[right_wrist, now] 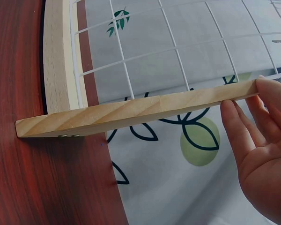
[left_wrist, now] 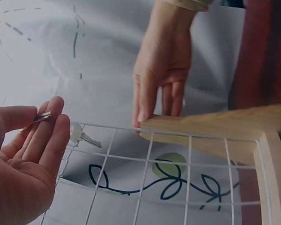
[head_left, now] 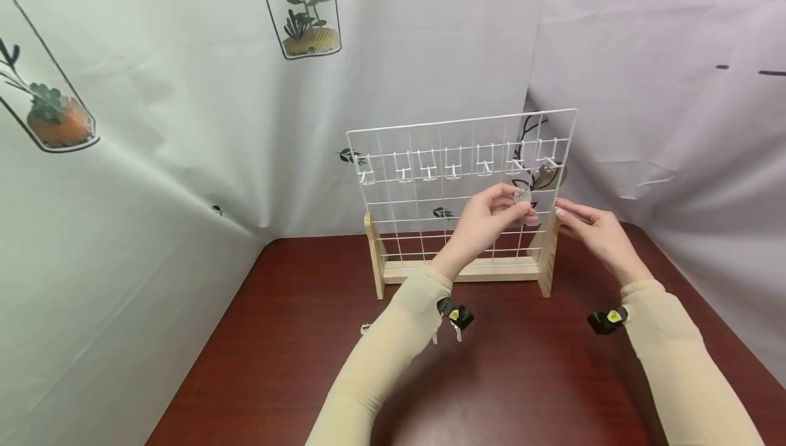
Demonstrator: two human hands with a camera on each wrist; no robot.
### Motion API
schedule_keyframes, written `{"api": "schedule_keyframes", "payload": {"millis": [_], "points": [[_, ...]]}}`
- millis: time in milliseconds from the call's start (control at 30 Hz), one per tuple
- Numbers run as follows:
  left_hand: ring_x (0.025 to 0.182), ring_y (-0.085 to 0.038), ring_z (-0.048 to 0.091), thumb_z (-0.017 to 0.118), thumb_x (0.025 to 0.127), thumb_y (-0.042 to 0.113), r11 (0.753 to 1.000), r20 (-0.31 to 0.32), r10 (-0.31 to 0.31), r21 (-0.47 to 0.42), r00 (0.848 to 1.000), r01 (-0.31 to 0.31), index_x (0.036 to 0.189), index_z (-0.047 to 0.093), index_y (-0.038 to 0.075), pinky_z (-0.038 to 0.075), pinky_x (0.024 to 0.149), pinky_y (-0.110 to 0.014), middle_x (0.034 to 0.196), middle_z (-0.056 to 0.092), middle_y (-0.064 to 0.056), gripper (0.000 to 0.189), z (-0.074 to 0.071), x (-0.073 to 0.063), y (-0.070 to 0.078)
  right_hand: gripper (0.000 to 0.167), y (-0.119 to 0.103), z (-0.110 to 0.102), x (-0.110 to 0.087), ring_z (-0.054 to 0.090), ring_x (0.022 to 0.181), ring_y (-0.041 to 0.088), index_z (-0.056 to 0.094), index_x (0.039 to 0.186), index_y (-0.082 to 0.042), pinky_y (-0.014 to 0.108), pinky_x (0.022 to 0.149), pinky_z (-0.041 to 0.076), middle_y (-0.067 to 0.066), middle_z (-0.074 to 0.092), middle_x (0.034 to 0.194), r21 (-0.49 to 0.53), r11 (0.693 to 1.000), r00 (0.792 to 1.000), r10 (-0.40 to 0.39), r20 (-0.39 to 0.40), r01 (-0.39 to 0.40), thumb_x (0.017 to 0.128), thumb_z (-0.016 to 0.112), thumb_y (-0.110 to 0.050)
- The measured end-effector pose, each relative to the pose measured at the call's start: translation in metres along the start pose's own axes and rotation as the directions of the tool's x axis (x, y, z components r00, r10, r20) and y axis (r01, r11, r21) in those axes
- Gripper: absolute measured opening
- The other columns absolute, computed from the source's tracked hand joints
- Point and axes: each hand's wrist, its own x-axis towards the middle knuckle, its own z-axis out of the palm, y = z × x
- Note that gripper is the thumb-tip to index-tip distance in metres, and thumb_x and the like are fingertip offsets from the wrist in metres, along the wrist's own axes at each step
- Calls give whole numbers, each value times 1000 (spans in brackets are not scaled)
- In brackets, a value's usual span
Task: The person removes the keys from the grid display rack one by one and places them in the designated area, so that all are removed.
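Note:
A white wire grid rack (head_left: pixel 462 119) stands upright on wooden legs. In front of its right part, my left hand (head_left: pixel 485 221) pinches a silvery key (left_wrist: pixel 42 116) between thumb and fingers. A second key (left_wrist: pixel 88 138) with a pale round head shows just beyond those fingertips in the left wrist view; whether the two are joined is hidden. My right hand (head_left: pixel 598 234) grips the top end of the rack's right wooden leg (right_wrist: pixel 145 110), thumb on one face and fingers on the other.
Several white hooks (head_left: pixel 453 172) hang in a row along the grid's upper part. On the dark red table (head_left: pixel 276 357), small silvery pieces (head_left: pixel 457 332) lie partly behind the left sleeve. A printed white cloth (head_left: pixel 202 91) rises behind and beside the table.

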Motion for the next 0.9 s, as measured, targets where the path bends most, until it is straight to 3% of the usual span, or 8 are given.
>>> {"api": "schedule_keyframes", "payload": {"millis": [100, 233, 500, 767, 900], "points": [[83, -13, 74, 66, 98, 9, 998, 27, 0, 59, 1000, -2, 117, 63, -2, 58, 83, -29, 96, 75, -14, 22, -2, -4, -4, 57, -1, -1, -1, 64, 101, -8, 46, 144, 9, 19, 85, 54, 18, 45, 151, -45, 999, 1000, 12, -5, -12, 102, 62, -25], [82, -10, 73, 65, 98, 6, 998, 44, -18, 67, 999, 15, 117, 62, -5, 59, 82, -31, 97, 74, -18, 21, -5, -8, -7, 56, 0, -3, -1, 65, 102, -6, 45, 144, 10, 19, 85, 53, 19, 44, 151, -29, 1000, 1000, -1, 4, 1, 101, 63, -21], [83, -9, 72, 64, 99, 8, 989, 38, -63, 138, 997, 57, 117, 61, -5, 59, 83, -37, 98, 75, -14, 22, -21, -18, -12, 52, 0, -4, -1, 66, 100, -5, 50, 145, 1, 19, 85, 54, 9, 49, 150, -56, 998, 1000, 9, 1, -9, 101, 63, -24], [95, -25, 74, 66, 99, 11, 973, 25, -126, 199, 992, 119, 116, 64, 6, 59, 79, -29, 96, 77, -7, 18, -39, -29, -15, 47, -1, -3, 0, 66, 102, -4, 54, 144, -3, 20, 85, 54, 2, 55, 145, -11, 1000, 1000, 1, 19, 0, 101, 64, -20], [92, -18, 74, 69, 97, 12, 963, 26, -130, 242, 991, 120, 117, 64, 3, 58, 84, -35, 96, 77, -6, 23, -45, -33, -16, 51, -1, -3, 0, 67, 100, -4, 51, 144, 0, 20, 85, 54, -9, 61, 136, -34, 999, 1000, 11, 11, -10, 101, 64, -23]]}}
